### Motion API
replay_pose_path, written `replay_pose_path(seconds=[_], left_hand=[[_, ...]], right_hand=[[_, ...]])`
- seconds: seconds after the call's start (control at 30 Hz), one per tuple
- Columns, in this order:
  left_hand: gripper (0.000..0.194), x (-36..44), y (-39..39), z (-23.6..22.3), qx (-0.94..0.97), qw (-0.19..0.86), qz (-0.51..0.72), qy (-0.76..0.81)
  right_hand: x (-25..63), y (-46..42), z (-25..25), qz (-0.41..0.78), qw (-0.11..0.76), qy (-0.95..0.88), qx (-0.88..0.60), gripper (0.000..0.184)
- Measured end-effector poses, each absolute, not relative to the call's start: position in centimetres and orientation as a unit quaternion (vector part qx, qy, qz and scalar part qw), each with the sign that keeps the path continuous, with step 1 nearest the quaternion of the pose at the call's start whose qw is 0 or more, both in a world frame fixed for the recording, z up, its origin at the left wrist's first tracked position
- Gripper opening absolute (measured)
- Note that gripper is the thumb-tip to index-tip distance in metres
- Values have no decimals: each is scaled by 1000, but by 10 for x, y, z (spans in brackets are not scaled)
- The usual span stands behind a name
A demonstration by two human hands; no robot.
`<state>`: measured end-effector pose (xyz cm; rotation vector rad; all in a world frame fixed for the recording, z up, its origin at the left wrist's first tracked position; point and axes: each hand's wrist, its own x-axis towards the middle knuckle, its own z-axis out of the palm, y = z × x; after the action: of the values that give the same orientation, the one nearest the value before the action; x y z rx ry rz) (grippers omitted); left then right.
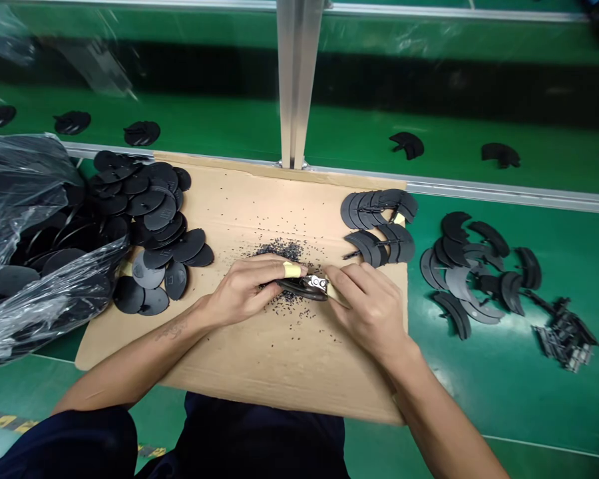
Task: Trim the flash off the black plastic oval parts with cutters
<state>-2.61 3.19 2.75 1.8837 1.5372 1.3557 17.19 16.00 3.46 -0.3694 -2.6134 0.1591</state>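
My left hand [244, 289], with yellowish tape around one finger, is shut on a dark plastic piece [293, 287] above the cardboard sheet [239, 352]. My right hand [367, 309] grips small side cutters [317, 284] with a silver joint and a tape-wrapped handle; their jaws meet the dark piece. Many black plastic crumbs [279, 250] lie scattered beneath both hands. Round black plastic discs [174, 219] overlap on the sheet's left side. Black crescent-shaped pieces [379, 226] are stacked at its right edge, close to my right hand.
A clear plastic bag [24, 233] full of black discs lies at the left. Cut crescents [469, 266] and a heap of dark sprue scraps [566, 336] rest on the green bench [499, 406]. An aluminium upright [294, 73] rises behind the sheet, with more black pieces beyond.
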Motion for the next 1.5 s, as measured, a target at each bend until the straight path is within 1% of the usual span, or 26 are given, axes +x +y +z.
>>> replay_pose_path(seconds=[0.13, 0.43, 0.5, 0.63, 0.7, 0.9, 1.07, 1.13, 1.23, 1.3, 1.37, 1.43, 1.5], left_hand=[[46, -26, 31, 27, 666, 177, 485, 539], [48, -25, 31, 27, 675, 168, 482, 533], [43, -24, 31, 27, 675, 176, 479, 533], [27, -27, 30, 31, 680, 197, 453, 542], [23, -30, 29, 35, 686, 190, 435, 552], [22, -33, 30, 42, 708, 194, 382, 561], [17, -36, 30, 43, 704, 195, 359, 580], [17, -45, 30, 49, 693, 205, 352, 595], [25, -74, 36, 67, 673, 200, 323, 635], [31, -103, 49, 80, 663, 159, 291, 671], [31, -136, 71, 88, 649, 102, 230, 718], [30, -167, 99, 90, 613, 61, 147, 774], [30, -189, 126, 85, 589, 47, 122, 798]], right_hand=[[171, 157, 37, 4, 252, -957, -143, 15], [173, 154, 39, -8, 253, -955, -156, 18], [173, 153, 36, 10, 252, -954, -160, 19], [173, 155, 31, 117, 272, -944, -145, 21], [173, 157, 30, 146, 275, -939, -148, 21], [170, 159, 30, 66, 227, -955, -181, 19], [170, 159, 29, 79, 213, -958, -176, 17], [171, 162, 29, 96, 222, -953, -184, 17], [173, 166, 28, 104, 245, -947, -181, 17], [173, 168, 26, 95, 257, -946, -175, 16], [172, 167, 25, 87, 262, -946, -170, 16], [172, 165, 25, 86, 258, -948, -167, 17], [173, 162, 25, 89, 250, -951, -162, 20]])
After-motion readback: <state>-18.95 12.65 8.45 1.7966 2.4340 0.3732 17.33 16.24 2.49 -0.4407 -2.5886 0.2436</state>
